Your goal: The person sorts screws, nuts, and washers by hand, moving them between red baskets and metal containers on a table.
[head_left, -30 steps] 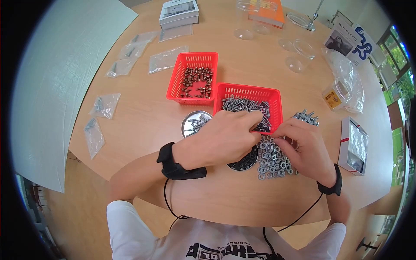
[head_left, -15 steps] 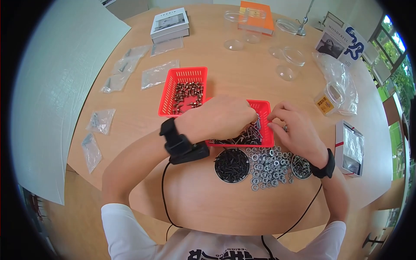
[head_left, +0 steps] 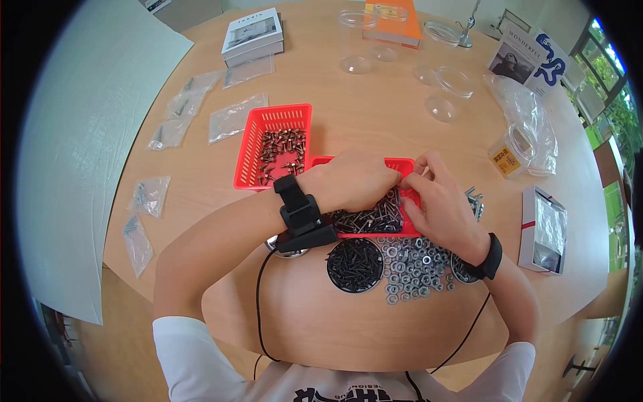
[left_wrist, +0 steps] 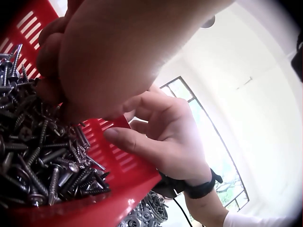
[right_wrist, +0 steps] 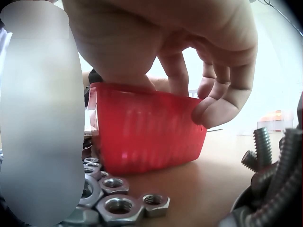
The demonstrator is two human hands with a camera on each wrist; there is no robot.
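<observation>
My left hand [head_left: 348, 181] reaches into a red basket [head_left: 375, 235] heaped with silvery and dark screws [left_wrist: 42, 156]. Its curled fingers are down at the pile in the left wrist view, and anything within them is hidden. At the basket's right end, my right hand [head_left: 442, 208] straddles the rim. In the right wrist view two of its digits pass behind the basket wall [right_wrist: 151, 132], while other fingertips [right_wrist: 215, 113] lie on the outer side near the corner. The two hands are close together at the far right corner.
A second red basket [head_left: 244, 151] holds brownish screws. In front stand a dish of black screws [head_left: 355, 266], loose nuts [head_left: 408, 271] and a dish of small metal parts [head_left: 462, 270]. Clear jars [head_left: 442, 107], books [head_left: 253, 37], plastic bags [head_left: 238, 117] and an open box [head_left: 544, 231] stand farther out.
My hands have moved from the basket's near side, where they met, to its far right. The right hand has come over the right rim. The head view has shifted, and the left forearm covers the small left dish.
</observation>
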